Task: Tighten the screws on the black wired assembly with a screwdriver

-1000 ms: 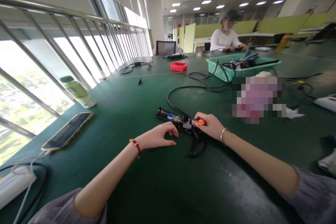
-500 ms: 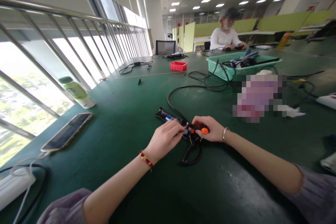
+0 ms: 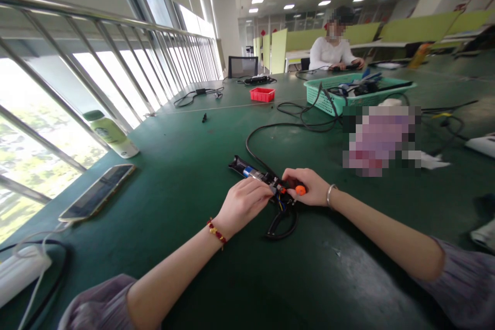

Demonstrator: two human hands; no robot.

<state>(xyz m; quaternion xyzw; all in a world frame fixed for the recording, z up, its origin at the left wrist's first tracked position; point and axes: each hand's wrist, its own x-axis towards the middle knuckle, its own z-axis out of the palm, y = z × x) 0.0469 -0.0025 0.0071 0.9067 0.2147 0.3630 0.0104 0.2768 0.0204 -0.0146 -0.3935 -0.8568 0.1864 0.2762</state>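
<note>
A black hand-held electrical device (image 3: 253, 172) lies in front of me, its housing open. Blue and yellow wires (image 3: 281, 203) show inside, near a looped black handle (image 3: 281, 229). Bent and pressed together, the fingers of my left hand (image 3: 247, 198) close on the middle of the device; their tips partly hide what they pinch. My right hand (image 3: 311, 188) curls round a dark piece with a round orange end (image 3: 300, 190), held against the device's right end. Its full shape is hidden by the fingers. A black cable (image 3: 249, 139) runs from the device toward the back.
A green basket (image 3: 320, 99) with cables and parts stands behind on the green table. Farther left are a red tray (image 3: 262, 94), a bottle (image 3: 112, 134) and a phone (image 3: 98, 192). A blurred purple thing (image 3: 381, 139) lies right. Another person (image 3: 332, 53) sits across.
The view has tilted slightly, so everything sits a little higher. My left fingers have shifted slightly on the device; both hands stay at the same place on it.
</note>
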